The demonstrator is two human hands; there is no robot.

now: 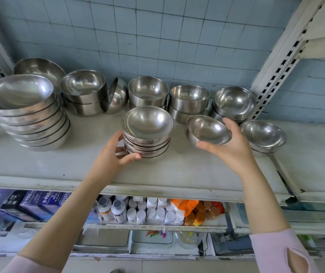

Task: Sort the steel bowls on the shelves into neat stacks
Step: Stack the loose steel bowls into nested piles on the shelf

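Steel bowl stack [147,134] at frame centre — left hand [116,154] curled around its side; right hand [230,146], right of centre, grips a single bowl [209,131] by its rim.

Left hand [116,152] steadies a bowl stack [147,134]; right hand [230,146] grips a single bowl [209,130] just beside it

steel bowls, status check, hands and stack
Left hand steadying the short stack. Right hand shut on single bowl, beside stack. Nothing between them.
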